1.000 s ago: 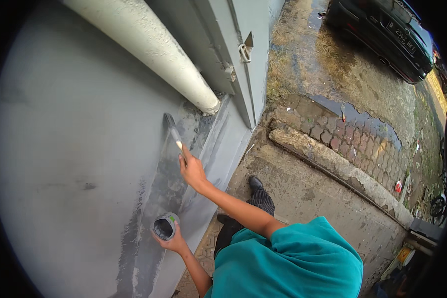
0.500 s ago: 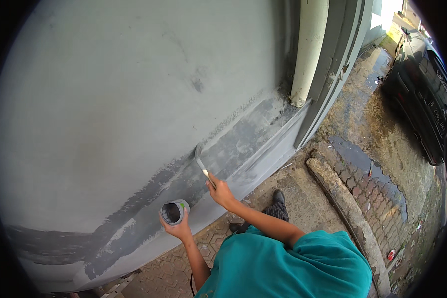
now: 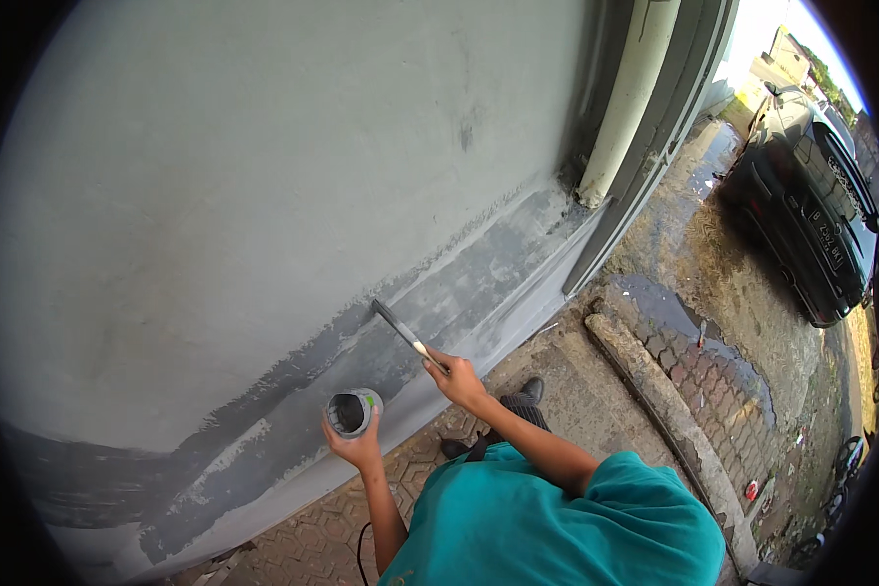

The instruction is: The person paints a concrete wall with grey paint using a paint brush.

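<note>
My right hand [image 3: 456,381] is closed around the pale handle of a paintbrush [image 3: 398,325]. Its dark bristle tip meets the grey wall [image 3: 264,195], at the ragged upper edge of a darker grey painted band [image 3: 298,376]. Lower and to the left, my left hand [image 3: 358,447] grips a small round paint can [image 3: 375,401] with a green patch on its side. The can's open mouth faces up, and dark grey paint shows inside.
A white vertical pipe [image 3: 630,107] runs down the wall beside a grey corner post [image 3: 669,127]. On the right lie a concrete curb [image 3: 654,410], patterned paving and a puddle [image 3: 659,303]. Beyond them a dark car [image 3: 791,220] is parked. My shoes [image 3: 531,391] stand near the wall's foot.
The brush tip has shifted slightly down and left along the band's edge, and the brush looks straighter. The can has moved a little right and tilted. My view has turned slightly.
</note>
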Demonstrator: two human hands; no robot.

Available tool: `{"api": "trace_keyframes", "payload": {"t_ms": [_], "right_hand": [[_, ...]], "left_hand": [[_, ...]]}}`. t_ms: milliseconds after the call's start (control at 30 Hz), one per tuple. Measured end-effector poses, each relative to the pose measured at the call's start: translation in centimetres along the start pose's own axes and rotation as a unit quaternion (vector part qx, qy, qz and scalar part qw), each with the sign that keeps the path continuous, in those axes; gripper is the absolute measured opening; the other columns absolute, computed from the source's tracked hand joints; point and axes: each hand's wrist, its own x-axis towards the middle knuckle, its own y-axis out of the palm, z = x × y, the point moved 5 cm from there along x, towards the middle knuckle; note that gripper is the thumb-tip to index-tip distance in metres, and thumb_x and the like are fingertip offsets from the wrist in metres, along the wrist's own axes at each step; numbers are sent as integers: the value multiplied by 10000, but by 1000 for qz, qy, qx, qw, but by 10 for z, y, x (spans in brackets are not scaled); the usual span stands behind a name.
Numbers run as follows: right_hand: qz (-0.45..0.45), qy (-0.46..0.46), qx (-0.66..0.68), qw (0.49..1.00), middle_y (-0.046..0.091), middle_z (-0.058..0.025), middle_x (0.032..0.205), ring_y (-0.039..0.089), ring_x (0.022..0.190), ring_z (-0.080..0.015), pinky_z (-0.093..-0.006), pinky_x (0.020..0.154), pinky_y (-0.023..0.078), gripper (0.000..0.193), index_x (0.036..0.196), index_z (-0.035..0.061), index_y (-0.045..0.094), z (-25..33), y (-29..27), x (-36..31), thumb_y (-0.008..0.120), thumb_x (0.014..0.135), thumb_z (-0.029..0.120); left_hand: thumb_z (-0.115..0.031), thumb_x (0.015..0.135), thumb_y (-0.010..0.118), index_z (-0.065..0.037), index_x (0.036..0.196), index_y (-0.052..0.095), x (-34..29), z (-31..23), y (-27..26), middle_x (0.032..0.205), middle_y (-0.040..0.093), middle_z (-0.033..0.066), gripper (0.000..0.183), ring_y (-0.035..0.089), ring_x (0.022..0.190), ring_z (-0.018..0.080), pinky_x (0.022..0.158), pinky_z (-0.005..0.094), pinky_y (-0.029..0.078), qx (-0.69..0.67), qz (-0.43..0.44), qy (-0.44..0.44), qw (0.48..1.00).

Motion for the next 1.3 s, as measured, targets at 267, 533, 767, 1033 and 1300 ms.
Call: {"api": "trace_keyframes", "payload": {"t_ms": [267,533,767,1033,1300], "right_hand": [[-123,-62,3,990,548,-246,686,523,556,-315,-386,589,453,361,1259,121,610,-23,-58,52,616,919,241],[-169,-50,-32,984,604,-279,798,659,745,-377,-383,654,492,338,1222,80,625,-71,-182,123,614,913,214],[-277,-7,-38,960,618,-277,795,665,730,-358,-392,668,489,368,1264,91,602,-119,-318,184,587,932,248],[-355,33,39,934,444,-99,602,407,565,-122,-330,525,386,394,1306,25,553,-129,-367,216,556,960,212],[-82,-53,92,991,552,-237,663,503,564,-150,-321,541,429,375,1251,-9,584,-89,-224,159,615,927,177]], "left_hand": [[-187,516,913,54,1217,555,-5,-11,18,1185,593,209,823,580,1098,359,955,447,435,7,3,2,1000],[-73,579,881,68,1267,519,-17,-41,56,1244,565,192,791,561,1135,295,995,411,434,6,-71,-25,997],[-49,591,875,67,1288,498,-42,-91,115,1253,558,183,801,549,1149,282,1012,396,418,35,-82,-55,994],[-50,600,868,74,1291,489,-70,-114,150,1247,566,192,797,561,1133,276,1009,390,420,61,-96,-68,991],[-66,570,877,71,1252,515,-71,-135,175,1194,595,183,784,582,1094,275,979,389,443,82,-63,-56,993]]}}
